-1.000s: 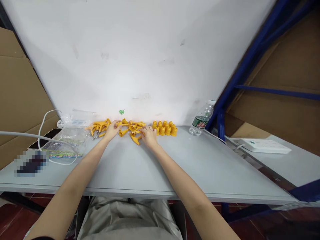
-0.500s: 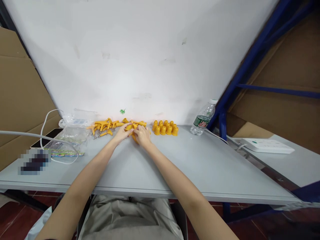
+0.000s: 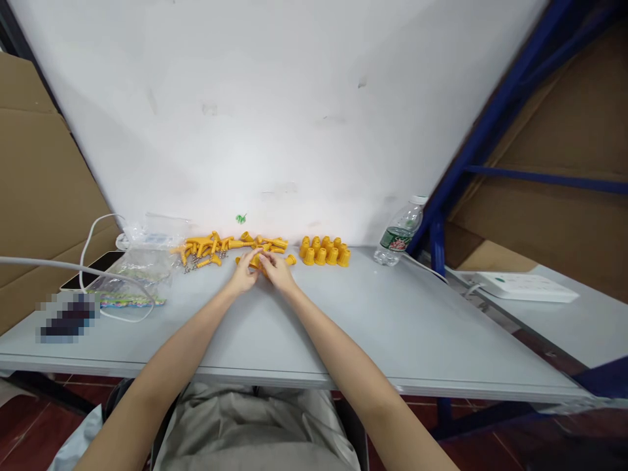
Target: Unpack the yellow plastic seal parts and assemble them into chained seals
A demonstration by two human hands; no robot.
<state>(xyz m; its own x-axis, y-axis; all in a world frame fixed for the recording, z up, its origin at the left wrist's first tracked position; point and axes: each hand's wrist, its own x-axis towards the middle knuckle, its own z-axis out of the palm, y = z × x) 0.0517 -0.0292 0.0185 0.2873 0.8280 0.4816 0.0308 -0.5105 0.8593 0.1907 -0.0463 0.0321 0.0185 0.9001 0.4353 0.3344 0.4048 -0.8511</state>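
Note:
Both hands meet over the grey table, close together, fingers bent inward. My left hand (image 3: 244, 273) is closed on the left side of a small yellow plastic piece (image 3: 255, 260). From the other side, my right hand (image 3: 279, 271) pinches the same piece, its shape mostly covered by fingers. A yellow cup-shaped end (image 3: 291, 260) shows just right of the right fingers; whether it joins the held piece I cannot tell. Beyond and left of the hands lies a pile of yellow handle-like parts (image 3: 201, 247), some with small metal chains. Yellow cup-shaped parts (image 3: 324, 254) stand in rows to the right.
A tilted water bottle (image 3: 398, 235) rests at the table's right rear. Clear plastic bags (image 3: 142, 268), a white cable (image 3: 83, 267) and a dark tablet-like device (image 3: 93, 269) lie at the left. A white panel (image 3: 294, 131) rises behind; a white power strip (image 3: 530, 286) lies far right.
Both hands have drawn slightly toward me, off the yellow pile, with a yellow piece between them. More of the parts behind the fingers now show. The cup rows are unmoved.

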